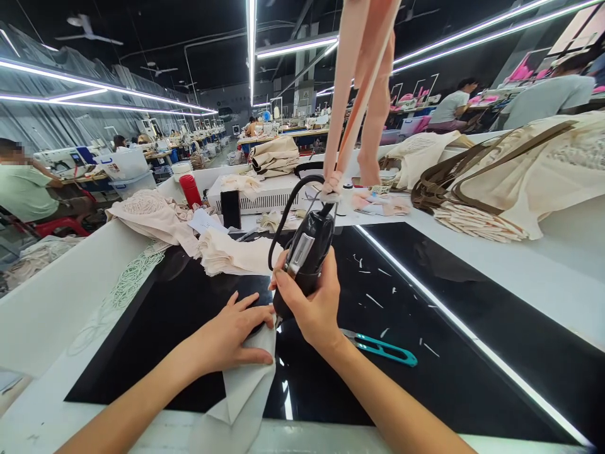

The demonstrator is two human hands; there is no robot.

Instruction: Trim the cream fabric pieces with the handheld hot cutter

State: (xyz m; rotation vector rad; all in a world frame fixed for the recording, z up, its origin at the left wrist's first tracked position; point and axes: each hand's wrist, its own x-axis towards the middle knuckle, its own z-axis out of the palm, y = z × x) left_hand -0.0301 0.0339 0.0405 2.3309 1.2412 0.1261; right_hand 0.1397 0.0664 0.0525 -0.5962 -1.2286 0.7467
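Strip lights (251, 50) cross a dark workshop ceiling, and rows of sewing tables with seated people stretch away beyond the black board (151, 321), which is glossy and lies on a white tabletop (543, 277). A person in a pale green top (26, 189) sits off to the left of the board; two others in light shirts (451, 107) are far off beyond its right side.

Over the middle of the board, the right hand (314, 306) grips a black electric tool (309, 243), its fingers wrapped around the body. Pink straps (352, 82) tied at the tool's top run upward, and a black cord (276, 227) loops beside it. The tool's nose points down at the edge of a white cloth (258, 394); whether they touch, I cannot tell. This cloth lies on the board and hangs past its near edge. The left hand (229, 337) rests on it with fingers spread, thumb and forefinger on the fabric.

Teal snips (387, 350) lie on the board's right half, among white scraps (374, 301). A stack of cream cloth (236, 252) sits at the board's far left. Green cord (137, 271) is heaped along its left edge. Past its far edge are a red spool (190, 190) and a white vented box (265, 202); beyond its far right corner are cream garments with brown straps (510, 170).
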